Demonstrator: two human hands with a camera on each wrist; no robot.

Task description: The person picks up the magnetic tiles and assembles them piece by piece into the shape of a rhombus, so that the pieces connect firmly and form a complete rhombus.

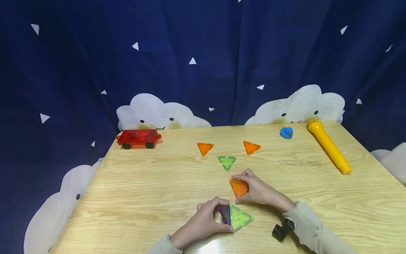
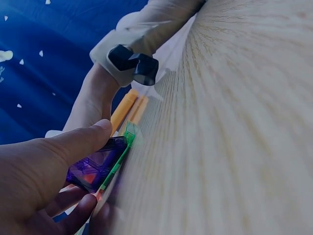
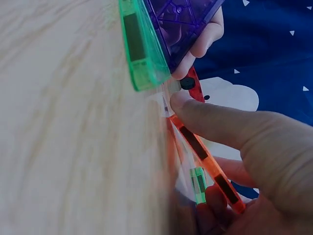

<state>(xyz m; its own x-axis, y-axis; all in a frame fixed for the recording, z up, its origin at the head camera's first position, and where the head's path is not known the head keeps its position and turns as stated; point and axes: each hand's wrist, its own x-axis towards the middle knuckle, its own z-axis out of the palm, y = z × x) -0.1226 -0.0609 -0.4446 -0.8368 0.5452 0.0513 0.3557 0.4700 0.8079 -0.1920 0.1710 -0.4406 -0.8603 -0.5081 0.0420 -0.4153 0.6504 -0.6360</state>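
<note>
With thumb and fingers my left hand [image 1: 206, 219] grips a purple translucent tile [image 1: 226, 214], which stands tilted up from the table. Its edge meets a green triangular tile [image 1: 240, 218] lying flat to the right. Just beyond, my right hand [image 1: 255, 188] pinches an orange triangular tile [image 1: 239, 187] by its edges, thumb near, fingers far. In the right wrist view that orange tile [image 3: 208, 161] is tilted, one edge low by the tabletop. Ahead of the right hand lies another green triangle [image 1: 227, 162], flat on the wood.
Two orange triangles, one left [image 1: 205, 148] and one right [image 1: 251, 147], lie farther back. A red wheeled car base [image 1: 138, 138] stands at the back left. At the back right are a blue rubber duck [image 1: 286, 132] and a yellow tube [image 1: 330, 146]. A dark curtain [image 1: 177, 53] hangs behind.
</note>
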